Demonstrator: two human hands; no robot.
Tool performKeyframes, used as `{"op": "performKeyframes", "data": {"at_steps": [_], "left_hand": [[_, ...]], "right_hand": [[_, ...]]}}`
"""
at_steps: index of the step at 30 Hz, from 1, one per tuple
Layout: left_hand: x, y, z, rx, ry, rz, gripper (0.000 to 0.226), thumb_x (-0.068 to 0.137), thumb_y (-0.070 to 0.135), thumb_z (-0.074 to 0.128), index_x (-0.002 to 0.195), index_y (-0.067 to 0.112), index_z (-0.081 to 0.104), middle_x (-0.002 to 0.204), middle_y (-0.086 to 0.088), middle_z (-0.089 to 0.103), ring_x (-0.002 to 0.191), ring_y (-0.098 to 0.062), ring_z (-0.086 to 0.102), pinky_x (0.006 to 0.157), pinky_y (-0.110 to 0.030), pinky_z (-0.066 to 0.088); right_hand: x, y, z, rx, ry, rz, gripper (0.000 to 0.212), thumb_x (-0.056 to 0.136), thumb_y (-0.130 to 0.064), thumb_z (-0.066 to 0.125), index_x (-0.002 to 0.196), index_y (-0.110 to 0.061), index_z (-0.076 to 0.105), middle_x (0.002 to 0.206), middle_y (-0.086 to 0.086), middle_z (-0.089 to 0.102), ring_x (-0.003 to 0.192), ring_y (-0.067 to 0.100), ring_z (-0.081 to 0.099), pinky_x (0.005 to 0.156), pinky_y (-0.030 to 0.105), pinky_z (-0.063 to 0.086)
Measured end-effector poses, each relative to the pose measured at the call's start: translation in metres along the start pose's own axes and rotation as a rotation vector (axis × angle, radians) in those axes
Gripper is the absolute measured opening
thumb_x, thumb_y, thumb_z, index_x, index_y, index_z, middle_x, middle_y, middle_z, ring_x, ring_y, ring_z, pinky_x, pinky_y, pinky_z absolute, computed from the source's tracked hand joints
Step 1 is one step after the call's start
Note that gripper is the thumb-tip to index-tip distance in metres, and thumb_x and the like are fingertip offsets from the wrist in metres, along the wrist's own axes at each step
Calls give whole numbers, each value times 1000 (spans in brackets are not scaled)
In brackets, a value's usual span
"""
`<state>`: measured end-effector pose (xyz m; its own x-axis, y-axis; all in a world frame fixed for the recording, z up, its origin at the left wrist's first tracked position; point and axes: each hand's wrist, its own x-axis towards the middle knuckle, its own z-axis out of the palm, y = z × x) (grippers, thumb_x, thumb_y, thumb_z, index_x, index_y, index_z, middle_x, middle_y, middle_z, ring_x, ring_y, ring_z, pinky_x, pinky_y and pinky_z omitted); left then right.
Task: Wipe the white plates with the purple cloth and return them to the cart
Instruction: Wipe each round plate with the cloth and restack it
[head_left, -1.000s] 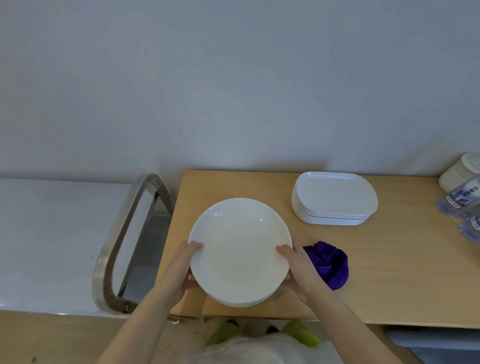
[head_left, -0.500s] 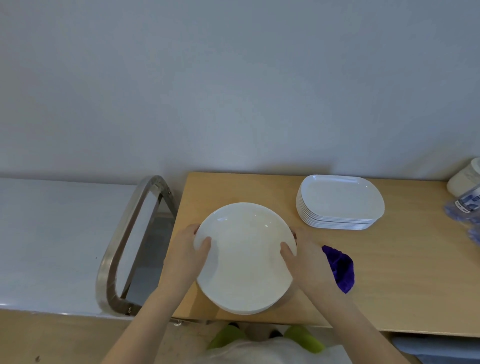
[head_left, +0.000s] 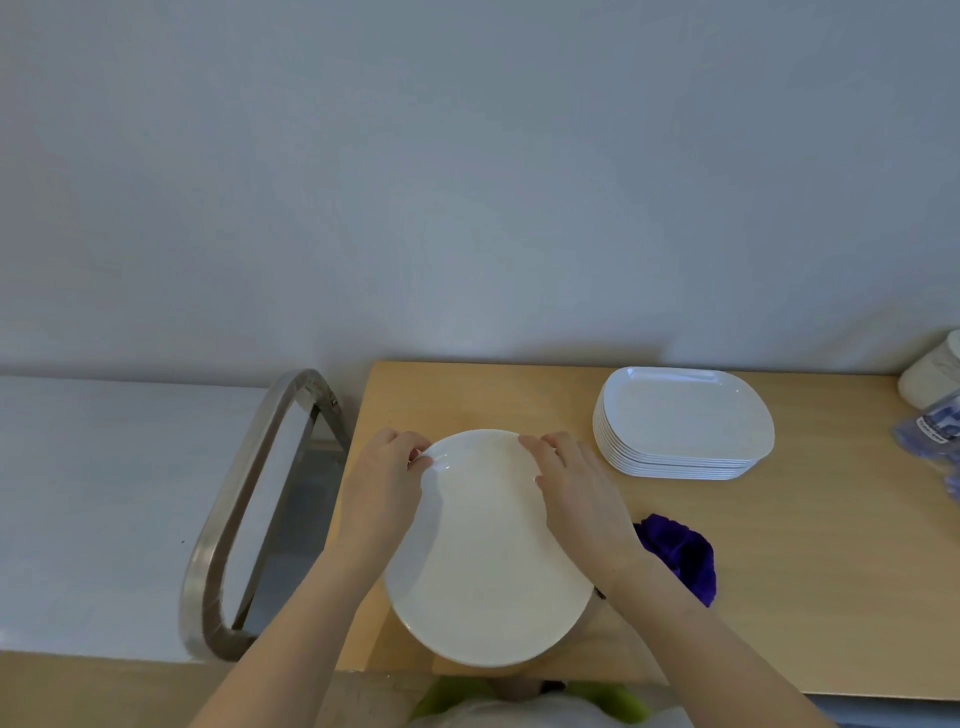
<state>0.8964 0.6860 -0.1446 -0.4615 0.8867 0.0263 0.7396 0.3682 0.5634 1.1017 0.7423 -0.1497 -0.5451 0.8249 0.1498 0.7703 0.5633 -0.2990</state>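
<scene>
A round white plate (head_left: 488, 566) lies at the near edge of the wooden table (head_left: 810, 582), its near rim overhanging the edge. A second rim seems to show under it on the left. My left hand (head_left: 384, 486) grips the plate's far left rim, thumb on top and fingers curled. My right hand (head_left: 579, 491) holds the far right rim, with its fingers hooked over the edge. The crumpled purple cloth (head_left: 683, 558) sits on the table just right of my right wrist, and neither hand touches it.
A stack of several oblong white plates (head_left: 685, 421) stands at the back right of the table. The cart's metal handle loop (head_left: 234, 525) and white top (head_left: 104, 499) adjoin the table on the left. Plastic-wrapped items (head_left: 935, 415) lie at the far right edge.
Both hands slid from the plate's sides up to its far rim. The view moved in closer over the plate.
</scene>
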Motion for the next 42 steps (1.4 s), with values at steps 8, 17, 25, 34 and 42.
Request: {"op": "performKeyframes", "data": {"at_steps": [8,17,25,34,42], "left_hand": [[1,3,1,2,21,41,12,95,17,49,93,25,57,89,12,55,78,-10,52,59,-17,36],[29,29,-28,-143,100,39,18,97,20,44,89,28,58,73,18,63,79,-15,61,72,-36,46],[27,19,-6,43,-87,36,26,93,38,53,116,28,60,103,13,59,85,-7,50,69,-26,36],[22,10,0,82,-108,45,19,93,40,49,99,27,61,96,13,54,87,-12,49,64,-30,35],[14,-9,-10,-123,-174,3,24,93,35,50,83,14,59,78,4,58,74,-16,55,65,-29,43]], "right_hand": [[7,4,-9,13,107,-96,57,58,19,64,109,-7,66,98,9,62,89,32,59,68,40,54],[12,-1,-8,172,34,59,41,91,-3,48,132,-12,49,121,5,51,106,23,53,84,31,47],[16,-2,-3,86,-11,134,24,92,-9,54,116,-9,59,108,5,56,100,24,52,82,31,43],[26,-15,-12,142,19,253,24,93,-8,49,115,-18,54,109,-1,59,98,20,53,80,31,43],[43,-12,-26,349,-44,276,26,93,-3,46,114,-16,54,96,5,66,87,23,59,68,36,47]]}}
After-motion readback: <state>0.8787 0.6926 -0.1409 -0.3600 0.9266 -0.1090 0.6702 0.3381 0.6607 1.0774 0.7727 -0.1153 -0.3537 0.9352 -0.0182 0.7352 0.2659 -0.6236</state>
